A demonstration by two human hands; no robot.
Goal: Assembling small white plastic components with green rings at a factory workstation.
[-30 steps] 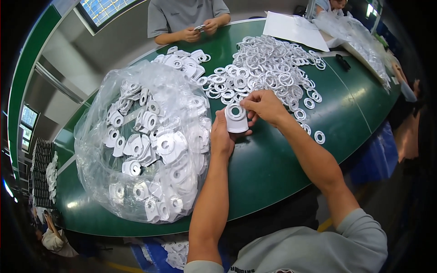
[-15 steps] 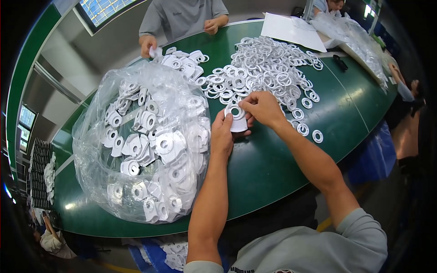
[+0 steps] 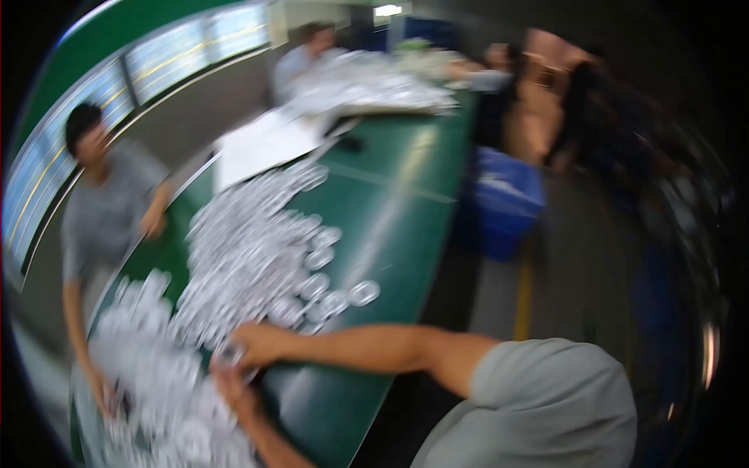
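Observation:
Motion smears the whole view. My left hand [image 3: 236, 388], low and left of centre, is closed round a white plastic piece with a round hole [image 3: 228, 356]. Just above it my right hand [image 3: 264, 345] is closed too, its fingers pinching at the ring-shaped end of the same piece; finger details are blurred. Right beyond my hands spreads a large heap of white rings [image 3: 246, 253]. To their left and below lie many white holed pieces [image 3: 175, 390] in a clear plastic bag, their outlines smeared.
The green table [image 3: 390, 210] curves away to the far right. White sheet material [image 3: 269, 144] and clear plastic film [image 3: 367, 82] lie at its far end. A person in grey [image 3: 109, 203] reaches over the left edge. Another person [image 3: 304, 62] works beyond. A blue bag [image 3: 507, 199] stands beside the table.
My view has swung to the right, so table, heap and hands appear further left and turned. Both hands remain together at the white piece. The person in grey now reaches down beside the bag.

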